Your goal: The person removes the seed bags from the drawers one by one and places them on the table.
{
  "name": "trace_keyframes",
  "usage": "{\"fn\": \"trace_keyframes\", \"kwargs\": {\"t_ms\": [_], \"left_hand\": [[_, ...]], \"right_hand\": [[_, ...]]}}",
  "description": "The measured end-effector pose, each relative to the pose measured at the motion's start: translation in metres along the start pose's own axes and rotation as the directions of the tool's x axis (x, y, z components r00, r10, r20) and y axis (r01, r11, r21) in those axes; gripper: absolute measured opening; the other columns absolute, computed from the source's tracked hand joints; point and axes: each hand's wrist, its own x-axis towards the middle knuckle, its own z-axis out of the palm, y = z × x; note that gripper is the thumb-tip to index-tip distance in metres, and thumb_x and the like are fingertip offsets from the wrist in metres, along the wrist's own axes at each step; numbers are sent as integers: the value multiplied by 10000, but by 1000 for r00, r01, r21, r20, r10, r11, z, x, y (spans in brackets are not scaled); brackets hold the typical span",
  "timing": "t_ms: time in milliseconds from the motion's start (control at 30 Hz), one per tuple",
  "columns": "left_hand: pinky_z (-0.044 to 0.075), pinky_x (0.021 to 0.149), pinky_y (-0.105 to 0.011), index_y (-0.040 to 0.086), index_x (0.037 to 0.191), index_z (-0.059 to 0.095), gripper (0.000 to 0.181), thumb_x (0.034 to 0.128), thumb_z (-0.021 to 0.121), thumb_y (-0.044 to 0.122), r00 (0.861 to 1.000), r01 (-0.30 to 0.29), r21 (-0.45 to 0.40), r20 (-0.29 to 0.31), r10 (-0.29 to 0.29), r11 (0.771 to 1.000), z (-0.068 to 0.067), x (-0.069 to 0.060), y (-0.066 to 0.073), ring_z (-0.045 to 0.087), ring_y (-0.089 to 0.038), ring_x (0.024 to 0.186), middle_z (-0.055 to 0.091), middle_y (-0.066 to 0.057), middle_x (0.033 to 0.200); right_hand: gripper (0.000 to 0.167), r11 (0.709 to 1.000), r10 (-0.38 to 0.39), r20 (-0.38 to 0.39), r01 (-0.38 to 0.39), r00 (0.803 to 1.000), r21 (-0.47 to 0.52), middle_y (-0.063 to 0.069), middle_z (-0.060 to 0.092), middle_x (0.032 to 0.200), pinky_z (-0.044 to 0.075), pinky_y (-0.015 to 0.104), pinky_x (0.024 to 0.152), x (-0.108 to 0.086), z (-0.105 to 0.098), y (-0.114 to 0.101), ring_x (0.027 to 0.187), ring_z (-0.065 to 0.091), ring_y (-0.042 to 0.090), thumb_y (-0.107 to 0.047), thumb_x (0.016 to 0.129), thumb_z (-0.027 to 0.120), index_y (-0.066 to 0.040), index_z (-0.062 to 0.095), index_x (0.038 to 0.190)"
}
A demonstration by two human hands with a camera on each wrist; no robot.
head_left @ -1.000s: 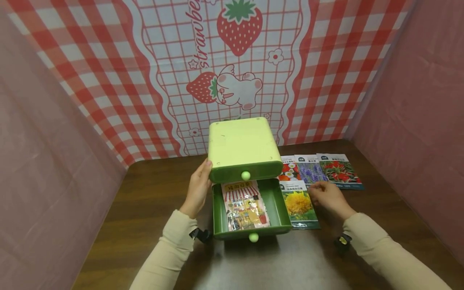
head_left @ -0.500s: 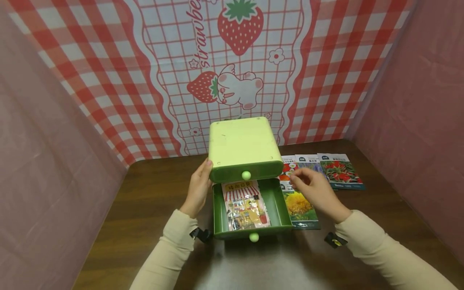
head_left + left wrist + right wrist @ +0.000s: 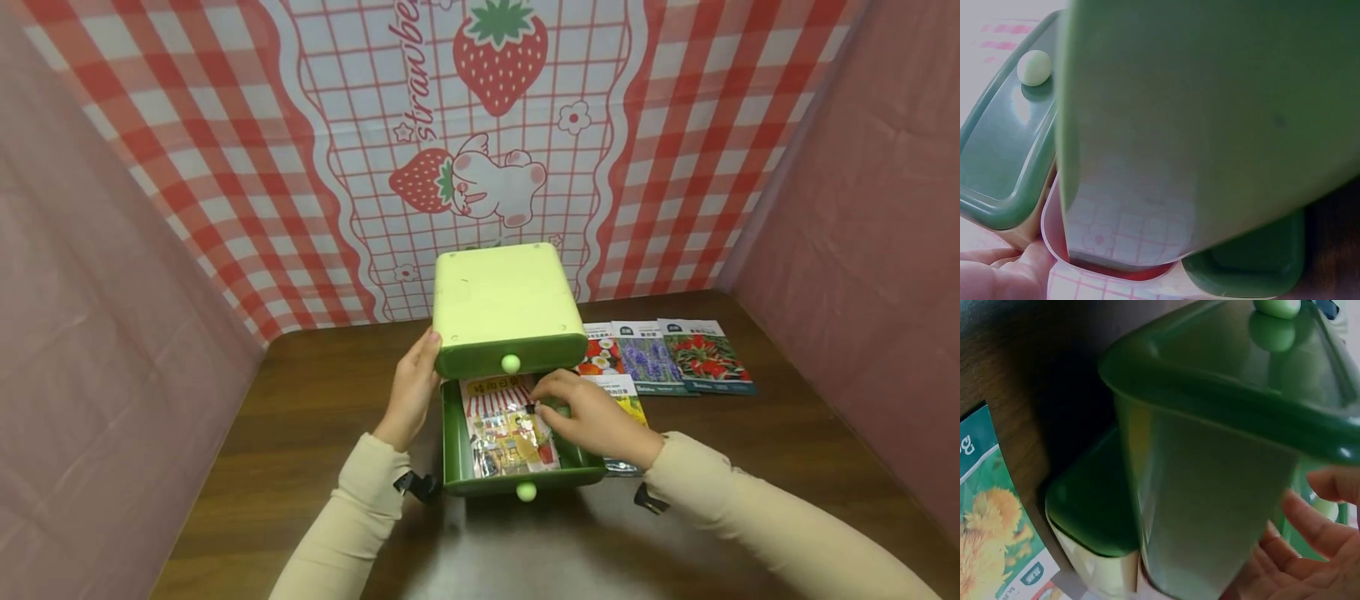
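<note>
From my end, head view: pale-green cabinet (image 3: 506, 292) on the brown worktop (image 3: 322, 417), upper drawer (image 3: 472, 362) closed, lower drawer (image 3: 487, 486) standing out. Striped-awning packet (image 3: 506, 437) lies face up in the lower one, toward its left side.

Left hand (image 3: 408, 387) rests along the cabinet's left side, fingertips touching near the front corner, not wrapped round anything. Right hand (image 3: 592, 417) reaches over the lower drawer's right wall; fingers loosely bent, narrow gap between thumb and forefinger, at the packet's upper right edge. I can't tell whether they touch it.

Right of the cabinet: yellow-flower packet (image 3: 994, 537), partly covered by the right hand in head view; beyond it red-and-white (image 3: 602, 354), purple (image 3: 648, 358) and red-flower (image 3: 705, 354) packets overlap in a row.
</note>
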Motion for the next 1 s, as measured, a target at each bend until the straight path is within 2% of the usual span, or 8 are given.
{"fn": "trace_keyframes", "kwargs": {"t_ms": [100, 233, 367, 467, 667, 833, 1000], "left_hand": [[358, 1168, -381, 9, 1525, 283, 661, 1030, 454, 414, 1000, 4, 0, -2, -4, 1000, 0, 0, 0, 313, -261, 1468, 227, -65, 1630], [361, 1166, -383, 5, 1526, 276, 657, 1034, 447, 405, 1000, 7, 1, -6, -7, 1000, 0, -1, 0, 317, -268, 1465, 225, -75, 1630], [361, 1165, -376, -1, 1526, 271, 664, 1034, 445, 410, 1000, 3, 6, -2, -3, 1000, 0, -1, 0, 313, -270, 1467, 217, -78, 1632], [356, 1168, -371, -5, 1526, 267, 671, 1034, 442, 417, 1000, -2, 4, 4, 2, 1000, 0, -1, 1, 300, -264, 1473, 209, -73, 1635], [357, 1166, -363, -7, 1522, 275, 671, 1032, 446, 417, 1000, -4, 3, 4, 4, 1000, 0, -1, 1, 298, -258, 1474, 212, -65, 1635], [370, 1152, -341, -8, 1523, 272, 664, 1035, 443, 409, 1000, -1, -2, 3, 1, 1000, 0, -1, 1, 312, -257, 1468, 207, -67, 1636], [373, 1151, -340, -4, 1525, 270, 663, 1036, 441, 410, 1000, 2, -7, 8, -2, 1000, 0, -2, 2, 321, -254, 1464, 202, -62, 1638]], "right_hand": [[362, 998, 26, 73, -23, 997, -52, 104, 598, 1227, 571, 389, 816, 5, 7, -1, 978, 643, 203, -248, 961, 617, -41, 623, 1257], [527, 988, 75, 148, -53, 986, -147, 143, 577, 1257, 551, 395, 806, 11, 14, -1, 993, 610, 213, -346, 932, 653, -41, 549, 1349], [693, 970, 109, 193, -62, 975, -237, 175, 524, 1391, 546, 460, 863, 13, 19, 0, 1148, 581, 293, -451, 886, 686, -57, 490, 1420], [779, 963, 115, 212, -56, 971, -265, 186, 454, 1486, 530, 511, 932, 14, 21, -1, 1256, 532, 362, -484, 856, 699, -73, 444, 1466], [764, 957, 113, 243, -40, 963, -286, 208, 557, 1370, 502, 540, 985, 15, 23, -3, 1235, 538, 403, -479, 862, 682, -72, 445, 1465], [786, 962, 99, 261, -25, 960, -272, 238, 469, 1465, 419, 565, 1092, 15, 25, -4, 1321, 459, 463, -464, 870, 682, -56, 412, 1485], [771, 975, 94, 272, -33, 958, -222, 244, 402, 1511, 355, 559, 1146, 16, 27, -7, 1373, 398, 464, -425, 882, 686, -50, 397, 1492]]}}
